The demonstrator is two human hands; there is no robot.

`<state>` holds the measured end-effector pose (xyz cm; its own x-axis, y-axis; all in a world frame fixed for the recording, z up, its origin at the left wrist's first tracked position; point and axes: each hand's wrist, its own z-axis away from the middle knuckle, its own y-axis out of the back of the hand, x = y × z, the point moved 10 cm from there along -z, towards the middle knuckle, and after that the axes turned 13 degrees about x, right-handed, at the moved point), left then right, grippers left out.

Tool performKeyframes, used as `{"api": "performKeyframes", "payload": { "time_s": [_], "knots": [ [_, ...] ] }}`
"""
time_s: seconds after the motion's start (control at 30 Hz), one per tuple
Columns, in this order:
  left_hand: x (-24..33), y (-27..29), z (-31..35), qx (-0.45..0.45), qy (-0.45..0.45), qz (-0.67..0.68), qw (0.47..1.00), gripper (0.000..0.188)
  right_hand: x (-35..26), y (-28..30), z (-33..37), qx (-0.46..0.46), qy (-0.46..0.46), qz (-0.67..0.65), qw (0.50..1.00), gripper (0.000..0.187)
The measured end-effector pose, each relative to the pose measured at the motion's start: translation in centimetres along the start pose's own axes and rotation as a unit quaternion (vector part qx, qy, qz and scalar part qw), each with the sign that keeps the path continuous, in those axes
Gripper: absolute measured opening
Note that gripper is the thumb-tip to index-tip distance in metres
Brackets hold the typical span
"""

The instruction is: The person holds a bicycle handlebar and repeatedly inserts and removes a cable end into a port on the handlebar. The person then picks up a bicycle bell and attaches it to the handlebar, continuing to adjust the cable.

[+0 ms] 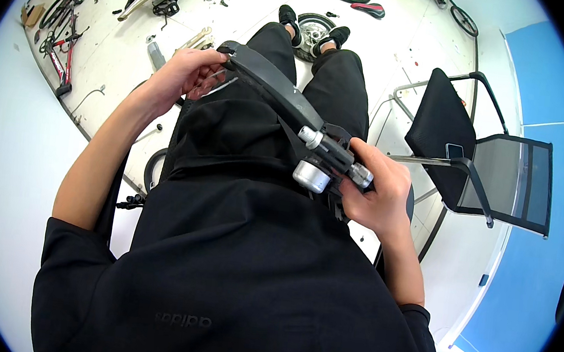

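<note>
Head view: the curved black part (274,83) lies aslant over the person's lap, upper centre of the frame, its lower end toward the middle. At that lower end sits a dark cylindrical fitting (332,152) with silver ends; a round silver cap (311,177) projects just below it.

Left hand (193,76): fingers curled, thumb and fingers closed on the upper tip of the part. A thin wire-like piece shows beside these fingers; whether it is gripped cannot be told.

Right hand (379,189): closed around the outer end of the fitting, thumb below, fingers above.

Work status, as judged: the part and fitting appear joined as one unit, held clear of any bicycle. Mounting appears not yet done; whether the joint is fully fastened cannot be determined.

Surroundings: a wheel (316,24) lies between the shoes (332,40), top centre. A red-and-black bicycle frame (56,62) lies upper left; a red-and-black saddle (368,9) lies at the top. A black chair (436,123) stands at right, bearing a phone (455,151).
</note>
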<state>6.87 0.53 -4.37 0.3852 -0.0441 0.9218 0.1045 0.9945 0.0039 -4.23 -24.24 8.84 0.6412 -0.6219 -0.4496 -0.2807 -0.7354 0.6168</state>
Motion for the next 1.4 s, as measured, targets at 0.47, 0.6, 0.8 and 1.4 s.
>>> {"api": "performKeyframes", "payload": {
  "time_s": [0.47,0.6,0.8,1.4],
  "knots": [
    [0.8,-0.5,0.3,-0.025,-0.01,0.043,0.999,0.025,3.6,0.2,0.9,0.0,-0.136,-0.029,0.99,0.041],
    [0.2,-0.3,0.0,-0.006,0.006,0.032,0.999,0.021,2.5,-0.2,0.5,-0.021,-0.113,-0.027,0.993,0.04],
    [-0.4,0.2,-0.5,-0.003,-0.001,0.023,1.0,0.018,2.4,-0.8,0.3,-0.018,-0.132,-0.055,0.99,0.034],
    [-0.3,-0.8,0.4,0.05,0.039,0.092,0.994,0.017,2.4,-1.7,0.7,-0.101,-0.17,-0.157,0.968,0.042]
  ]
}}
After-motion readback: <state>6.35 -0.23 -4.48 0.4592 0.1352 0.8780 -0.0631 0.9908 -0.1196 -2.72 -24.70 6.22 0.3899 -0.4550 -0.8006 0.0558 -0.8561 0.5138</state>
